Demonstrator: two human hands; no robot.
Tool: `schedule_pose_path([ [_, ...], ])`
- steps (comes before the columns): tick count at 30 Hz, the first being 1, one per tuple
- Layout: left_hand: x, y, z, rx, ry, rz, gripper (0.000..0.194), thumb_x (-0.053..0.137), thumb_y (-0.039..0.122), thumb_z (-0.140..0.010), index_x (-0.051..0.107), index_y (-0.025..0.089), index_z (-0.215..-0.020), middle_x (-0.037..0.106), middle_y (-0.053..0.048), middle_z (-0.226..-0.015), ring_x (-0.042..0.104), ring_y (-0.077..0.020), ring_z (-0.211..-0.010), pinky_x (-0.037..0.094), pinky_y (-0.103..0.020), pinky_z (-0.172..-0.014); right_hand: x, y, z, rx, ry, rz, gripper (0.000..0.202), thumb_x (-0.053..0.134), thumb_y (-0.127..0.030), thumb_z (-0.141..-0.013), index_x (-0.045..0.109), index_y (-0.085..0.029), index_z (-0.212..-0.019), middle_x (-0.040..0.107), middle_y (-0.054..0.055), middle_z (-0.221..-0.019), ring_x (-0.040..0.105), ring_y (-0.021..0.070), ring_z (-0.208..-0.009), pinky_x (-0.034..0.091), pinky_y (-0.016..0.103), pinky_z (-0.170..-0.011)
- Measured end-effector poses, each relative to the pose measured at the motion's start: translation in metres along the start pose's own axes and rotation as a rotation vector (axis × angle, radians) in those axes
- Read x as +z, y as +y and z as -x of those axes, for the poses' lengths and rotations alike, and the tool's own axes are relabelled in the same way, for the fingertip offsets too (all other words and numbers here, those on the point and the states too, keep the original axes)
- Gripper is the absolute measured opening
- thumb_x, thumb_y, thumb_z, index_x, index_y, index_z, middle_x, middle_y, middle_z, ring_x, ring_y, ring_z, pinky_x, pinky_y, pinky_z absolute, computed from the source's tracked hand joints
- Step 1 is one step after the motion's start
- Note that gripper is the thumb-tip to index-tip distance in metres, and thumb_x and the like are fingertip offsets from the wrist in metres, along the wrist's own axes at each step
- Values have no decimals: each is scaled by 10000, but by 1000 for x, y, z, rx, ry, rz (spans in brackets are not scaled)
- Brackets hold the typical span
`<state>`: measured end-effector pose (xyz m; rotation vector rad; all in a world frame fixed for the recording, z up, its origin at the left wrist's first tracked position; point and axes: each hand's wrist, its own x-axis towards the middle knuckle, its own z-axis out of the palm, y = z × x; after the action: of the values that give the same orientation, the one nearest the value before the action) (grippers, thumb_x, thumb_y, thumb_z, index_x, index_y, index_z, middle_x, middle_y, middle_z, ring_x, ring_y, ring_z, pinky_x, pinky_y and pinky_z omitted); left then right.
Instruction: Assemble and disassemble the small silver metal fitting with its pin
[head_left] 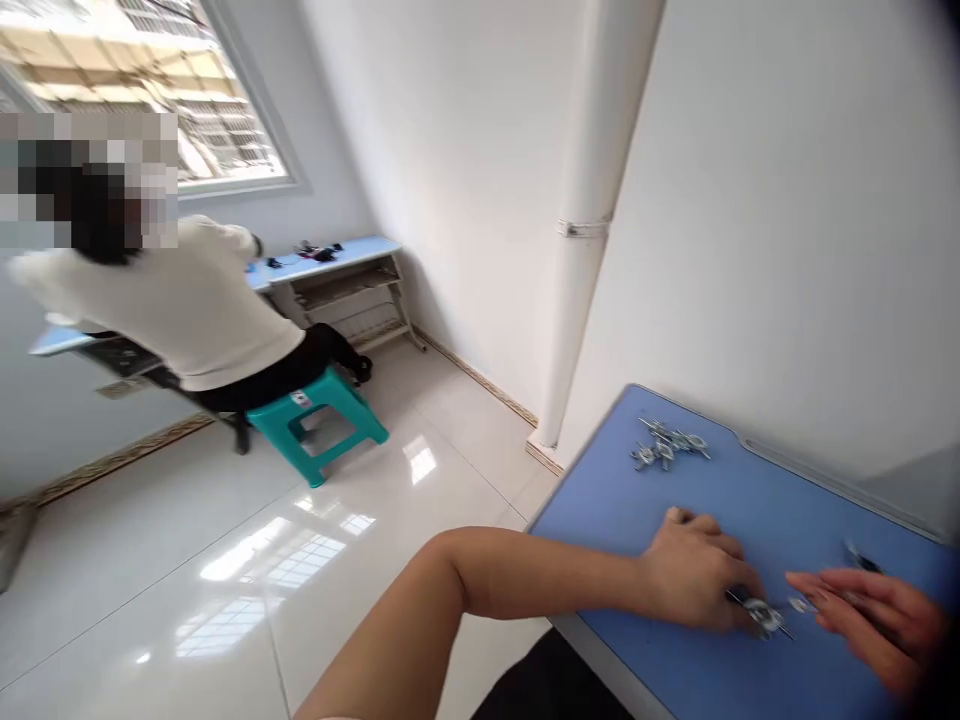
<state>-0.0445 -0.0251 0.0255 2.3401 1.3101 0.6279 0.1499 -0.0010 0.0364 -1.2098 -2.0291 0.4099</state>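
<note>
Right hand (874, 620) blurred; pale piece (799, 604) by it perhaps held, too small to tell.

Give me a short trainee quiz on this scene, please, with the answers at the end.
1. What colour is the stool under the seated co-worker?
2. Which of the near person's hands is closer to the cluster of metal parts?
3. True or false: that cluster lies on the floor.

Key:
1. Teal green.
2. The left hand.
3. False; it lies on the blue tabletop.
</note>
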Motion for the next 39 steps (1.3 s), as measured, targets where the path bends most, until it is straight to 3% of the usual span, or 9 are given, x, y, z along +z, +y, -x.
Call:
schedule_pose_path([
  [4, 4, 4, 8, -56, 35, 43, 208, 805, 361, -806, 741, 264, -978, 722, -22, -935, 564, -235, -1006, 318, -417, -882, -34, -41, 4, -90, -238, 92, 193, 520, -339, -921, 692, -278, -983, 774, 76, -948, 748, 264, -840, 615, 400, -736],
  [9, 22, -4, 6, -56, 81, 90, 58, 753, 282, -843, 752, 253, -893, 722, -21, -898, 558, -227, -930, 330, -412, -888, -28, -62, 8, -94, -404, 60, 388, 382, -133, -957, 504, -245, -1308, 716, 85, -1165, 699, 208, -1018, 598, 390, -818],
  [15, 21, 2, 10, -49, 67, 56, 59, 706, 271, -870, 747, 245, -836, 703, -12, -809, 551, -210, -878, 340, -407, -893, -21, -60, 15, 252, -202, -148, 220, 524, -175, -899, 531, -226, -1112, 750, 41, -1000, 691, 160, -824, 576, 311, -703],
  [19, 18, 3, 10, -47, 56, 45, 67, 690, 286, -886, 739, 242, -876, 686, -9, -787, 546, -205, -857, 343, -403, -892, -26, -59, 15, 104, -276, -149, 165, 519, -172, -910, 646, -239, -992, 736, 39, -997, 683, 168, -846, 535, 262, -578],
  [21, 19, 2, 10, -48, 55, 37, 91, 684, 294, -891, 729, 236, -837, 675, -10, -770, 547, -206, -849, 348, -402, -890, -28, -60, 15, -69, -292, -118, 224, 502, -145, -924, 666, -253, -1033, 733, 42, -1007, 678, 177, -889, 561, 296, -647],
  [26, 20, 2, 9, -60, 56, -4, 184, 640, 271, -914, 714, 208, -758, 668, -26, -759, 553, -204, -836, 362, -405, -888, -22, -58, 15, -313, -127, 15, 142, 576, -212, -960, 694, -252, -1027, 723, 57, -962, 656, 197, -869, 565, 362, -758],
  [31, 19, 2, 10, -48, 50, 25, 70, 699, 266, -873, 743, 239, -825, 689, -15, -807, 554, -212, -883, 346, -415, -920, -22, -53, 10, -279, -88, -28, 317, 449, -103, -981, 677, -269, -1124, 750, 28, -963, 660, 176, -820, 556, 364, -774],
  [35, 20, 2, 10, -50, 48, 30, 64, 694, 266, -874, 749, 244, -849, 686, -14, -805, 547, -210, -880, 336, -413, -928, -22, -53, 11, -260, -70, -54, 228, 549, -151, -955, 687, -263, -1099, 758, 39, -1011, 676, 197, -877, 563, 401, -824],
  [39, 20, 2, 10, -49, 53, 28, 71, 682, 259, -876, 746, 250, -848, 688, -11, -810, 545, -211, -883, 326, -416, -934, -19, -58, 14, -68, -72, -116, 341, 505, -147, -953, 611, -276, -1250, 764, 47, -1035, 707, 198, -926, 591, 368, -765],
])
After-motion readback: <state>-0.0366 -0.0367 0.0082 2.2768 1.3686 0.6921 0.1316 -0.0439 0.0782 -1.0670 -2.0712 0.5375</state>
